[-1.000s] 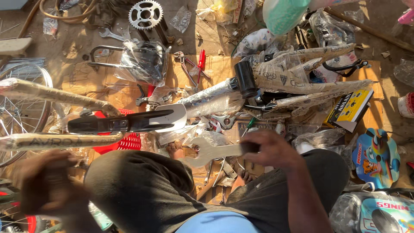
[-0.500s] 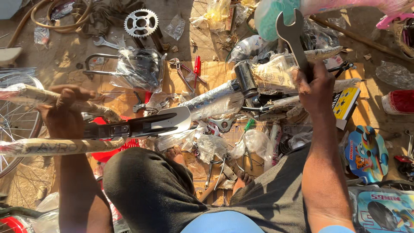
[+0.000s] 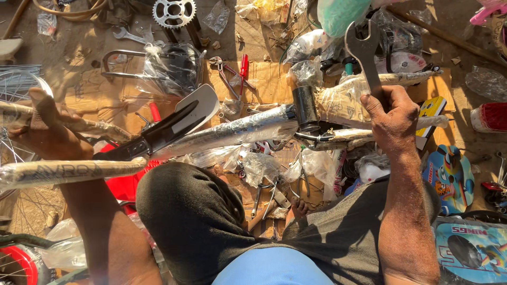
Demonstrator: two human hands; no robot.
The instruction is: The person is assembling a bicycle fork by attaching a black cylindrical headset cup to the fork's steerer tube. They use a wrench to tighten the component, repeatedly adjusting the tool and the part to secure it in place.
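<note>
**A:** Right hand [image 3: 388, 113] is up, fingers wrapped tight around the handle of a big flat spanner [image 3: 365, 55], its open jaw pointing away from the person, above the wrapped frame tubes. Half a second ago it stood in much the same spot; a full second ago that hand was low, near the lap.

**B:** And the left hand [image 3: 45, 132]?

**A:** Closed over a paper-wrapped tube [image 3: 100, 127] at the far left, thumb sticking up. It has barely shifted since the last frame; a second back it was a blur down by the knee. Just beneath it lies a second wrapped tube [image 3: 68, 171].

**B:** Where is the bicycle frame [image 3: 248, 129]?

**A:** Across the person's knees, running left to right, wrapped in plastic and paper. The black bottom-bracket shell [image 3: 305, 108] sits near the middle, and a black and grey chain guard [image 3: 174, 124] lies over the tube to the left.

**B:** And the surroundings?

**A:** Dusty ground [image 3: 63, 37] in hard sunlight, with flattened cardboard [image 3: 266, 82] spread on it. A toothed chainring [image 3: 173, 11] up top, a loose wrench [image 3: 129, 36] beside it, pliers [image 3: 219, 71] and a red-handled screwdriver [image 3: 243, 68] on the cardboard. Spoked wheel [image 3: 21, 84] at the left edge, a red plastic piece [image 3: 127, 184] under the frame, colourful cartoon panels [image 3: 449, 171] at the right.
</note>
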